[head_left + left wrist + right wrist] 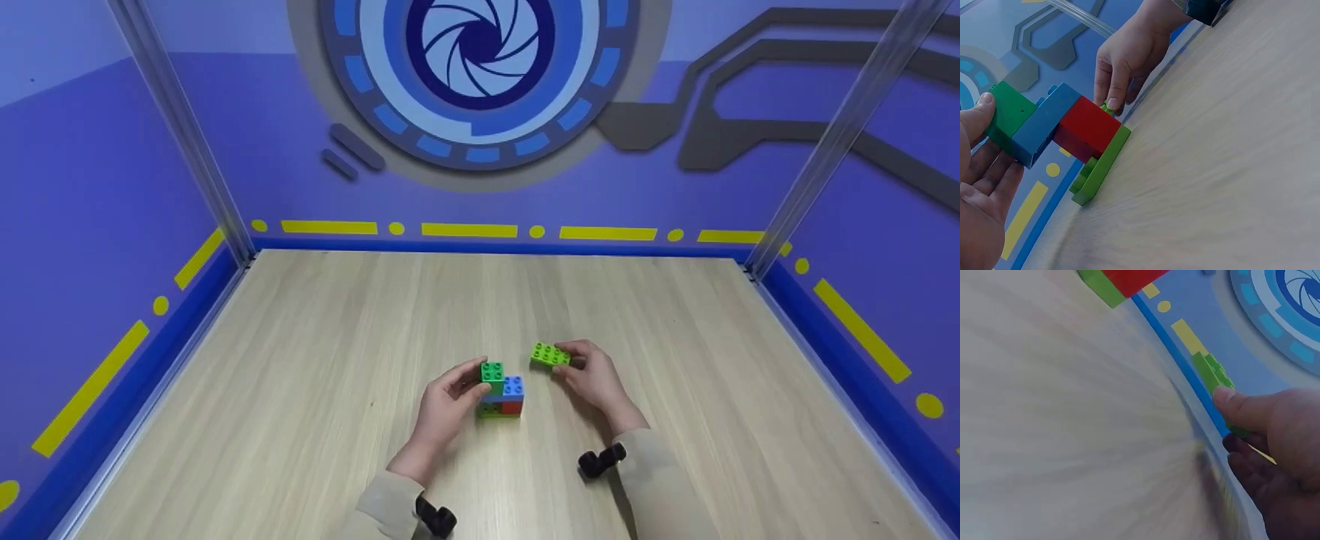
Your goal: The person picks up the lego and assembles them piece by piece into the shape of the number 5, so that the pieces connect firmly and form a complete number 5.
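Observed lime-green studded plastic brick (550, 355) pinched by fingers of right hand (595, 380), right of multicoloured plastic-block stack (501, 399) on wood-grain table (337, 337); noted left hand (441, 409), fingers clamped on green top block (492, 373). Judged light, stiff; best held by edges.

On the bench (300, 375), about midway between its left and right edges, a stack of bricks (513, 388) is set. Its base brick (1102, 170) is topped at the right end by a second brick (1089, 126); over that a third brick (1047, 125) is laid, with a top brick (492, 373) seated on its left end and gripped from the left by the left hand (444, 405). Behind and right of the stack, a loose brick (550, 355) is held at its right end by the right hand (598, 377).
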`<move>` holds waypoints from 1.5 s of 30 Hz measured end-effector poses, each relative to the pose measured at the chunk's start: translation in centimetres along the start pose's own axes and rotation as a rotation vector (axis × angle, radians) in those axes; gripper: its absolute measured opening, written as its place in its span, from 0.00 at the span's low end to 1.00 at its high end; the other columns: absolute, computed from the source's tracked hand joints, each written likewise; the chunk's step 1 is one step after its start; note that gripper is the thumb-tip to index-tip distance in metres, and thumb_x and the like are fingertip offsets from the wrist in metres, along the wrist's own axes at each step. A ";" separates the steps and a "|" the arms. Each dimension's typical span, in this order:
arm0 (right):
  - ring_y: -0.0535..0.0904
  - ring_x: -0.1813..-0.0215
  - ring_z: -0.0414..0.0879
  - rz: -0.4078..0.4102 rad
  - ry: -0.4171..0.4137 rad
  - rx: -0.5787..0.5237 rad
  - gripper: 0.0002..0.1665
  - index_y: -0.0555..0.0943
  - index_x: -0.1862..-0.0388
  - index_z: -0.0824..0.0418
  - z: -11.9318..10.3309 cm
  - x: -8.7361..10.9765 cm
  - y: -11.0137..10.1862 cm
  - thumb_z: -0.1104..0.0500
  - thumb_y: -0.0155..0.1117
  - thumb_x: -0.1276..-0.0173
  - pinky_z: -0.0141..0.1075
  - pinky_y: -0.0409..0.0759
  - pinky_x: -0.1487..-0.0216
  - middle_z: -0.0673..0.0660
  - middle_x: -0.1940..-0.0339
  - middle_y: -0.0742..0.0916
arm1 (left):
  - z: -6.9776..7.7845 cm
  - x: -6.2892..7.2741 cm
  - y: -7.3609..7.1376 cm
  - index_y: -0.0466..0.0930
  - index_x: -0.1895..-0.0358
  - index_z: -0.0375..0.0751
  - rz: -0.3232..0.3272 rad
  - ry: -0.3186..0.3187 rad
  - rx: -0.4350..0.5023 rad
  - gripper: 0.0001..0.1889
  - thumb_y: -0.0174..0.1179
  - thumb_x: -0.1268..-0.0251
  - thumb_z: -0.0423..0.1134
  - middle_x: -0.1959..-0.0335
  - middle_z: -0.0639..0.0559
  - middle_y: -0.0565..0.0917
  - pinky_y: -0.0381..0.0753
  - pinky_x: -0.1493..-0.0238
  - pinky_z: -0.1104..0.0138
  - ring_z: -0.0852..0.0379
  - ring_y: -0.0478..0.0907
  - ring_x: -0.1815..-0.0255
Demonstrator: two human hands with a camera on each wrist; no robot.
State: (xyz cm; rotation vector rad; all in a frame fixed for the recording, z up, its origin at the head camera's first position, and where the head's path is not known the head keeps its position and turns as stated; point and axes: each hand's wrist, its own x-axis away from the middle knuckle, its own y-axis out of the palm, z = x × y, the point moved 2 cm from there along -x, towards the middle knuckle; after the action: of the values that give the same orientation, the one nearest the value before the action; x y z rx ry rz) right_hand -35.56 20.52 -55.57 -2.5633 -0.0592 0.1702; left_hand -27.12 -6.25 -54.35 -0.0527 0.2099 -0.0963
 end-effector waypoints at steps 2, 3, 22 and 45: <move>0.82 0.37 0.57 -0.009 0.006 -0.027 0.24 0.83 0.38 0.61 -0.6 0.1 0.0 0.68 0.71 0.33 0.51 0.82 0.35 0.61 0.40 0.85 | 0.0 0.0 0.0 0.79 0.33 0.42 0.003 -0.004 0.000 0.25 0.67 0.30 0.42 0.33 0.42 0.81 0.80 0.33 0.69 0.46 0.78 0.32; 0.82 0.37 0.57 -0.012 0.004 -0.044 0.24 0.83 0.38 0.61 -0.8 0.1 0.0 0.68 0.71 0.33 0.50 0.83 0.35 0.61 0.40 0.85 | 0.0 0.0 0.0 0.79 0.33 0.42 0.003 -0.003 0.001 0.25 0.67 0.30 0.42 0.33 0.42 0.81 0.80 0.33 0.69 0.46 0.78 0.32; 0.87 0.47 0.53 -0.058 -0.081 -0.192 0.23 0.85 0.39 0.60 -6.5 1.9 -0.7 0.67 0.72 0.33 0.28 0.87 0.53 0.61 0.43 0.88 | 0.1 0.1 0.0 0.78 0.32 0.39 -0.002 -0.011 0.006 0.25 0.67 0.30 0.41 0.32 0.42 0.81 0.79 0.31 0.67 0.45 0.78 0.31; 0.87 0.45 0.54 -0.209 -0.263 -0.170 0.20 0.86 0.42 0.61 -9.1 3.5 0.4 0.62 0.74 0.33 0.31 0.88 0.47 0.61 0.43 0.89 | 0.1 0.0 0.0 0.78 0.32 0.40 -0.002 -0.013 0.009 0.25 0.66 0.29 0.42 0.34 0.41 0.81 0.81 0.35 0.71 0.45 0.80 0.33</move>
State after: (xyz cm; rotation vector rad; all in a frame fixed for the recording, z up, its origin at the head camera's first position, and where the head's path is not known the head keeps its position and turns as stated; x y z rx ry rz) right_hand -30.84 15.55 -48.57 -2.6651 -0.4571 0.4370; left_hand -27.14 -6.23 -54.23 -0.0441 0.1967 -0.0987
